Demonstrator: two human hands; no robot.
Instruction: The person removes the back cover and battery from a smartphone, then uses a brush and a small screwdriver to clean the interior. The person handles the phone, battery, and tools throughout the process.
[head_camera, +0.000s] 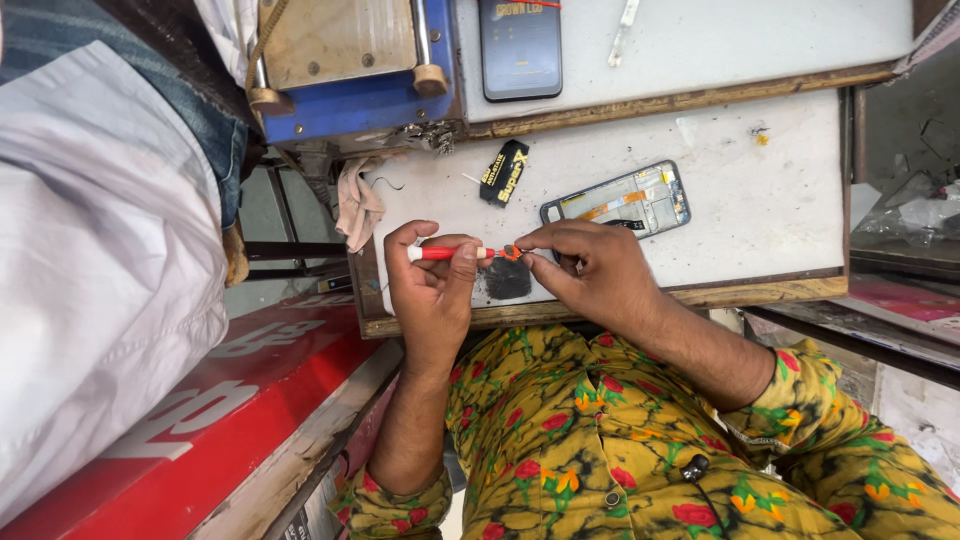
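Left hand (432, 285) was closed around a slim red-handled screwdriver with a white end cap (447, 253), held level above the near edge of the scuffed white worktable (770, 200). Right hand (590, 262) was pinched shut at the tool's tip, thumb and forefinger on a small orange piece (511, 252) there (too small to tell whether bit or collar). Just under both hands lay a dark, flat rectangular part (508, 279) on the tabletop. Near it, slightly farther up the table, sat an opened phone chassis with grey frame and exposed insides (617, 202), back already off, so disassembly looked partly done; the tool was being readied and was not on the chassis, so the inside work seemed mostly left, as a judgement. Beside that lay a small black-and-yellow sachet (503, 172). Farther off, a dark intact phone (520, 47) rested near a blue machine with wooden plate (350, 70). No containers showed anywhere. Another person's pale shirt (90, 250) filled the left side.
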